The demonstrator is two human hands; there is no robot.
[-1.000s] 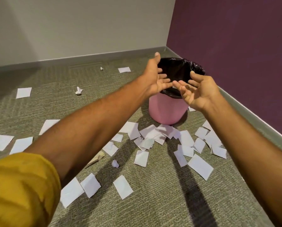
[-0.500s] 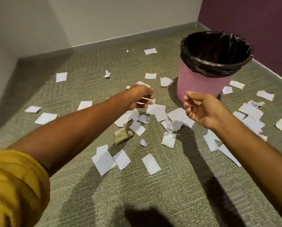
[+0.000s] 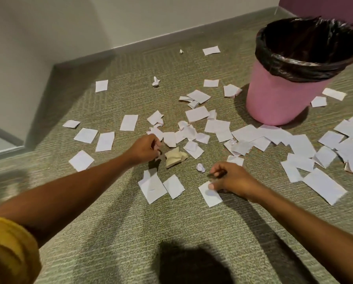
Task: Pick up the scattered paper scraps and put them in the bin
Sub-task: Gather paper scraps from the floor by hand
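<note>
As both arms reach down to the carpet point(image 3: 192, 232), I'd say this job is barely dented. Paper scraps point(image 3: 197, 114) lie by the dozen across the floor, thickest in a band running from the middle out to the right. A few strays sit at far left and near the far wall.

The bin point(image 3: 273, 99), pink with a black liner point(image 3: 284, 66), stands upright at the far right, mouth facing up. Its inside is too dark to show me what has gone in.

The left hand point(image 3: 144, 149) hovers with fingers curled downward at the near edge of the central heap, just left of a tan crumpled wad point(image 3: 174, 156). Whether it pinches anything I cannot tell.

The right hand point(image 3: 230, 178) sits nearer, fingers curled, its thumb tip on the far end of a white scrap point(image 3: 211, 196). Whether that is a real grip or only a touch, I can't make out. That scrap lies flat, its long axis running from far-left to near-right, well apart from the bin. A small crumpled ball point(image 3: 200, 167) rests between the two hands.
</note>
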